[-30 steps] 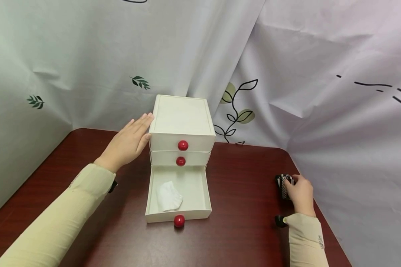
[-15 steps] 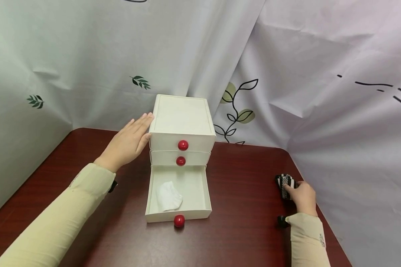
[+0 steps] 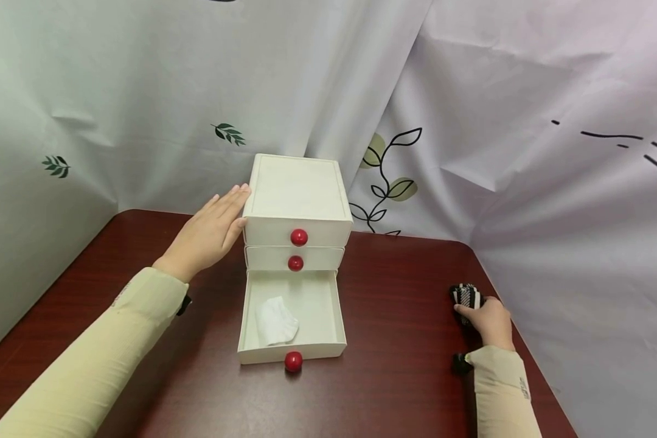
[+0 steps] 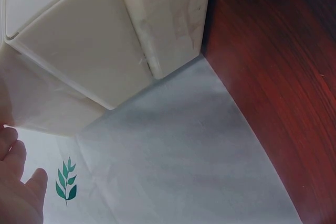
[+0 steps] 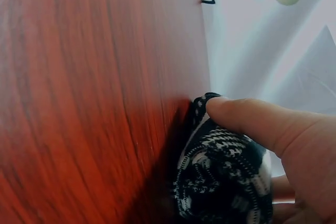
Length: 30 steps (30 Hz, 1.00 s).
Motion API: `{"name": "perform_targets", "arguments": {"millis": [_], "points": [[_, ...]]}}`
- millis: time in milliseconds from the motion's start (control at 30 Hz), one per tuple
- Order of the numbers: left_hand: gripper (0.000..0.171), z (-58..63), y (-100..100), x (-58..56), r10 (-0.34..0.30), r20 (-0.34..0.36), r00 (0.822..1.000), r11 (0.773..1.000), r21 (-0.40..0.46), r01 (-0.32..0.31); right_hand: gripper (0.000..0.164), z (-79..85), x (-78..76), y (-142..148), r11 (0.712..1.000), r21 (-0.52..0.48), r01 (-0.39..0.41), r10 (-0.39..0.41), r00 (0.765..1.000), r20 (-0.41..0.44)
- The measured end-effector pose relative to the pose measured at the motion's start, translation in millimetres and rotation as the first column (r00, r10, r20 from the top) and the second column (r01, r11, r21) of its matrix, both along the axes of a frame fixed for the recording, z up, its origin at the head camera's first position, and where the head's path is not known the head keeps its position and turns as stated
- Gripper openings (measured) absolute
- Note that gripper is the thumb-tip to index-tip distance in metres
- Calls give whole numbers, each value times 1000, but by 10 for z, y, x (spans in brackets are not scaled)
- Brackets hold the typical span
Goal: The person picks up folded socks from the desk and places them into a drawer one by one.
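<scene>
In the head view a small white drawer cabinet with red ball knobs stands mid-table. My left hand rests on its left side with straight fingers; the left wrist view catches only fingertips beside the cabinet wall. The bottom drawer is pulled out, and a crumpled white cloth lies in its left half. Far to the right, my right hand grips a rolled black-and-white patterned knit bundle low over the table. The thumb lies on one side; the other fingers are mostly hidden.
The dark red wooden table has its right edge close to my right hand. White curtains with leaf prints hang behind the table and along both sides. Above the open drawer, the two upper drawers are closed, their knobs facing me.
My right hand has shifted its grip on the knit bundle, and its thumb now lies across the front. The left hand and the cabinet stay as they were.
</scene>
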<state>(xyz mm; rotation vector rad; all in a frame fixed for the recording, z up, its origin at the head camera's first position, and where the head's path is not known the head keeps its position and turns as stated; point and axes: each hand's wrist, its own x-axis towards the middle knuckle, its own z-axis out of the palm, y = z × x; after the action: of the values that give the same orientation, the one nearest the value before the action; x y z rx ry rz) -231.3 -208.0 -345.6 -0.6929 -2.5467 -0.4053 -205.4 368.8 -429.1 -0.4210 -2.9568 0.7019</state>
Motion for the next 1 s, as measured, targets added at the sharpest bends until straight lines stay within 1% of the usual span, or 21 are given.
{"name": "perform_targets", "arguments": {"millis": [100, 267, 467, 700, 800, 867, 933, 1000], "points": [[58, -1, 0, -9, 4, 0, 1000, 1000, -5, -4, 74, -18, -13, 0, 1000, 1, 8, -8, 1000, -22], [58, 5, -10, 0, 8, 2, 1000, 1000, -4, -8, 73, -62, -28, -25, 999, -33, 6, -8, 999, -50], [58, 13, -7, 14, -1, 2, 1000, 1000, 4, 1, 75, -79, 1, -101, 990, -139, 21, -29, 998, -51], [59, 15, 3, 17, -1, 5, 1000, 1000, 3, 1, 72, -89, 18, -210, 971, -237, 43, -72, 991, -116], [59, 12, 3, 17, -1, 5, 1000, 1000, 3, 1, 72, -70, 25, -275, 959, -281, 47, -88, 987, -132], [59, 11, 3, 18, -2, 3, 1000, 1000, 6, 1, 72, -51, 30, -325, 945, -323, 43, -92, 986, -139], [58, 11, 5, 17, -4, -2, 1000, 1000, 7, 4, 73, -28, 37, -378, 927, -374, 36, -96, 985, -142], [58, 10, 7, 14, -6, -6, 1000, 1000, 9, 6, 73, -12, 40, -432, 900, -435, 27, -101, 984, -148]]}}
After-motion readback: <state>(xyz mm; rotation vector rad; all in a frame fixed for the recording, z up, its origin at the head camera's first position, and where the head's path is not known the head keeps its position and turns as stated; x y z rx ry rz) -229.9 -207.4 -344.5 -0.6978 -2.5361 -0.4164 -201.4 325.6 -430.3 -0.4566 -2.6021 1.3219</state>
